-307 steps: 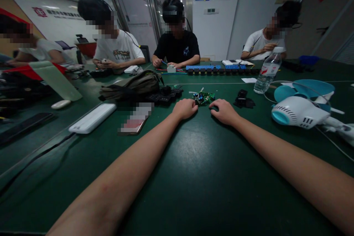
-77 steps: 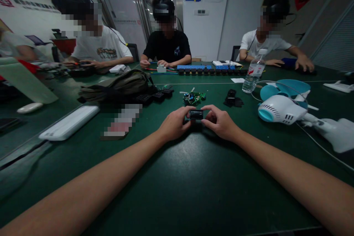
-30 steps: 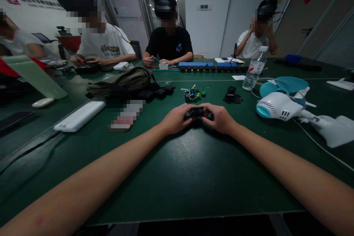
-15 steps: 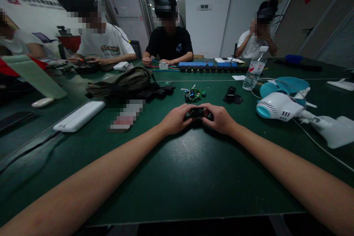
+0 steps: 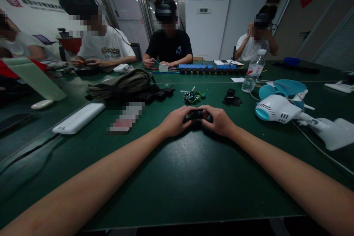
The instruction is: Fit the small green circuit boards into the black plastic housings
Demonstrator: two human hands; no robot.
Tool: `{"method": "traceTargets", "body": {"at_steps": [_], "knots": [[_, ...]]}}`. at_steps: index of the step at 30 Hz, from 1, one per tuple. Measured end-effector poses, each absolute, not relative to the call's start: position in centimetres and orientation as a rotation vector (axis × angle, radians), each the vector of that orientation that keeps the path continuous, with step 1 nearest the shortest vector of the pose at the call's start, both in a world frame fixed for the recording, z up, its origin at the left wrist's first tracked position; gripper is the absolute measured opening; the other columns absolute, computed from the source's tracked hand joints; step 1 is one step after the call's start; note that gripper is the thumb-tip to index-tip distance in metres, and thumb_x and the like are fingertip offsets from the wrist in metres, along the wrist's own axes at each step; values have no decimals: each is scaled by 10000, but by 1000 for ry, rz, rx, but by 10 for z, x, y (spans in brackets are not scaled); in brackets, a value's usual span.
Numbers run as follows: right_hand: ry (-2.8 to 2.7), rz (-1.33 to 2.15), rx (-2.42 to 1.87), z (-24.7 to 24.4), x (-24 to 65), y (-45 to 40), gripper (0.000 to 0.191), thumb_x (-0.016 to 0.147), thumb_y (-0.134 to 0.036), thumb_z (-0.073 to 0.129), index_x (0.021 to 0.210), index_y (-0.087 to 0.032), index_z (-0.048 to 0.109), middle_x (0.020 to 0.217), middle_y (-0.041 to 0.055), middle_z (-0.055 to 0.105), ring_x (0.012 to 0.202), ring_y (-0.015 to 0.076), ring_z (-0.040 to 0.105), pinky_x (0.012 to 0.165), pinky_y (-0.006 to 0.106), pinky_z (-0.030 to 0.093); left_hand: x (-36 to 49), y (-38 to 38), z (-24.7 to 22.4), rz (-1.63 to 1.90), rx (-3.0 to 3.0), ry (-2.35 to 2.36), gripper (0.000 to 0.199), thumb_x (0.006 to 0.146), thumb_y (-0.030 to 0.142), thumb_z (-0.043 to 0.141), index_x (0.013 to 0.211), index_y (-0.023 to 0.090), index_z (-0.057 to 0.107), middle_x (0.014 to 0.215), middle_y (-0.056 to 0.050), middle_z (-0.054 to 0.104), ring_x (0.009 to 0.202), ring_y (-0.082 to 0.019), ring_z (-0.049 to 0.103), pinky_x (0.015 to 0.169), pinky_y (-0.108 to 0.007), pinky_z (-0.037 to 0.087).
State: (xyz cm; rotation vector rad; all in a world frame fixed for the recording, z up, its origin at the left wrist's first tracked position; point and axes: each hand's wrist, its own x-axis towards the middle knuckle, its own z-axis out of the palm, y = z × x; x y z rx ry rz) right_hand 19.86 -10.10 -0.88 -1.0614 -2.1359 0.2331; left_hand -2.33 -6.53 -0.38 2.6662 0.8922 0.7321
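Note:
Between both hands, just above the green table (image 5: 171,177), is a small black box-shaped plastic part (image 5: 196,114). My left hand (image 5: 177,121) pinches its left end with thumb and fingers. Its right end is gripped the same way by my right hand (image 5: 218,120). The part's exact kind is too small and dark to make out. Just beyond the hands lies a small heap of green circuit boards (image 5: 193,96). Several black plastic pieces (image 5: 231,97) lie to the right of that heap.
A white fan with teal blades (image 5: 276,107) lies at right beside a water bottle (image 5: 253,72). On the left are a white power strip (image 5: 80,118), a blurred flat item (image 5: 127,117) and a dark bag (image 5: 124,84). Several people sit across the table, near a row of blue-and-black parts (image 5: 207,69).
The view has tilted slightly, so the background sits a little lower. Both hands keep their hold on the black part with hardly any movement.

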Motion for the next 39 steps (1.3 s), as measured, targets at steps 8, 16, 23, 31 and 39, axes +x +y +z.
{"method": "traceTargets", "body": {"at_steps": [8, 16, 23, 31, 39], "knots": [[-2138, 241, -1052, -10, 198, -101, 406, 793, -145, 642, 1193, -188, 587, 897, 32, 715, 736, 159, 673, 750, 289, 515, -23, -65, -5, 742, 2666, 921, 402, 866, 245, 628, 1258, 222, 538, 1162, -81, 661, 1004, -234, 647, 869, -381, 515], [-2092, 245, -1086, -14, 200, -97, 407, 821, -167, 632, 1225, -195, 591, 955, 52, 738, 754, 166, 699, 737, 288, 533, -23, -66, -2, 870, 2649, 951, 340, 860, 278, 645, 1185, 217, 564, 1079, -68, 647, 911, -205, 636, 801, -333, 513], [-2117, 204, -1092, -17, 199, -94, 491, 818, -184, 649, 1302, -169, 569, 1023, 92, 712, 843, 208, 671, 829, 375, 533, -21, -67, -4, 981, 2470, 940, 360, 843, 297, 664, 1140, 203, 482, 946, -23, 665, 871, -182, 657, 784, -296, 510], [-2135, 136, -962, -14, 198, -98, 428, 798, -176, 638, 1223, -176, 589, 1047, 95, 696, 889, 216, 654, 827, 361, 534, -21, -66, -3, 970, 2598, 885, 323, 825, 266, 670, 1120, 194, 561, 1003, -45, 649, 857, -187, 615, 772, -309, 497], [-2076, 152, -1019, -14, 199, -100, 359, 817, -180, 606, 1174, -198, 572, 911, 43, 673, 767, 180, 636, 736, 305, 508, -23, -64, -7, 918, 2594, 884, 444, 839, 250, 656, 1262, 191, 534, 1178, -99, 642, 1025, -231, 633, 893, -365, 510]]}}
